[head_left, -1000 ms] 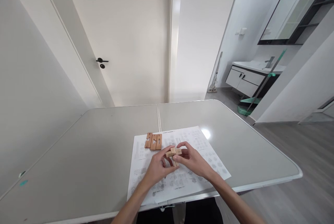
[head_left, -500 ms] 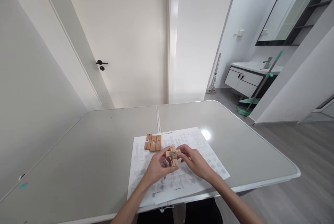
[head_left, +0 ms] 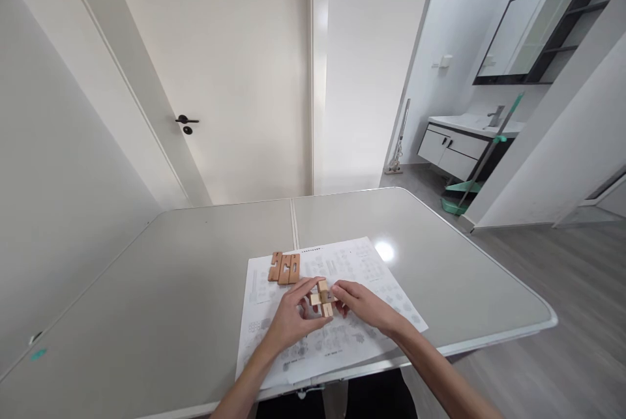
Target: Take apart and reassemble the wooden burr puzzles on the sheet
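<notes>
A small cross-shaped wooden block puzzle (head_left: 323, 299) is held just above a printed paper sheet (head_left: 381, 334). My left hand (head_left: 289, 316) grips it from the left, with the index finger at its top and the thumb under its lower end. On the other side, my right hand (head_left: 364, 303) pinches the right part of the puzzle, and its fingers partly cover that part. A dark mark like a "2" shows on the middle piece. Several flat wooden pieces with cut-out notches (head_left: 284, 269) lie side by side on the sheet, beyond my left hand.
The sheet lies at the near edge of a grey table (head_left: 195, 288) with a seam across its top. Behind the table are a white door (head_left: 244, 80) and a wall. A sink cabinet (head_left: 454, 145), a mop and a green dustpan (head_left: 454, 205) stand at the far right.
The puzzle has turned slightly between my hands, showing its faces at another angle. My right fingers have closed in over its right side. The camera view has shifted a little.
</notes>
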Available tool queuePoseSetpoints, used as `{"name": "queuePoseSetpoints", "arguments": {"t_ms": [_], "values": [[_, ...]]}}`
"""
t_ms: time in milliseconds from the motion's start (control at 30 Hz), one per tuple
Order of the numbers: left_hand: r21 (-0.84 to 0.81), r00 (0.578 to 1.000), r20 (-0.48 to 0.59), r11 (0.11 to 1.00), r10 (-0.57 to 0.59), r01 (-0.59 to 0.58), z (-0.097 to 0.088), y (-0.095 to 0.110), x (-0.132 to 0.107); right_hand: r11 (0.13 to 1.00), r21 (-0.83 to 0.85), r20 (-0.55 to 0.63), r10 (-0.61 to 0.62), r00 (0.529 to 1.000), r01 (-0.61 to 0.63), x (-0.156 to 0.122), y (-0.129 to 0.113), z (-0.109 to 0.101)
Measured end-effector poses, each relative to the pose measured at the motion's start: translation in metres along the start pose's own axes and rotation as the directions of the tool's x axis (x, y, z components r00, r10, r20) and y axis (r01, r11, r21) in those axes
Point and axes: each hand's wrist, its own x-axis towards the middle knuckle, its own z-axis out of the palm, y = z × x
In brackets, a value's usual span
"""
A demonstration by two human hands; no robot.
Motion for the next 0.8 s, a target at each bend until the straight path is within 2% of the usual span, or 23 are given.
{"name": "queuePoseSetpoints", "arguments": {"t_ms": [167, 267, 333, 433, 567, 667, 800], "values": [[0.008, 0.999, 0.03, 1.0, -0.022, 0.021, 0.001, 0.0, 0.001, 0.998, 0.058, -0.003, 0.024, 1.0, -0.023, -0.003, -0.001, 0.0], [0.023, 1.0, 0.0, 1.0, -0.013, 0.013, 0.002, 0.0, 0.003, 0.998, 0.053, -0.092, 0.027, 0.995, -0.022, 0.0, 0.006, -0.004], [0.095, 0.997, -0.062, 0.995, 0.035, -0.029, 0.0, -0.001, 0.004, 0.999, 0.024, -0.192, 0.033, 0.981, -0.029, 0.003, 0.016, -0.015], [0.311, 0.971, -0.205, 0.949, 0.123, -0.054, -0.007, -0.008, 0.009, 0.997, -0.048, -0.381, 0.044, 0.924, -0.067, 0.01, 0.033, -0.041], [0.568, 0.918, -0.348, 0.822, 0.192, 0.043, -0.02, -0.028, 0.019, 0.976, -0.151, -0.605, 0.035, 0.795, -0.158, 0.023, 0.051, -0.076], [0.667, 0.935, -0.306, 0.741, 0.18, 0.076, -0.028, -0.043, 0.024, 0.952, -0.21, -0.693, 0.014, 0.72, -0.221, 0.034, 0.059, -0.09], [0.756, 0.971, -0.206, 0.65, 0.124, 0.078, -0.031, -0.058, 0.024, 0.912, -0.273, -0.735, 0.007, 0.678, -0.306, 0.045, 0.063, -0.095]]}}
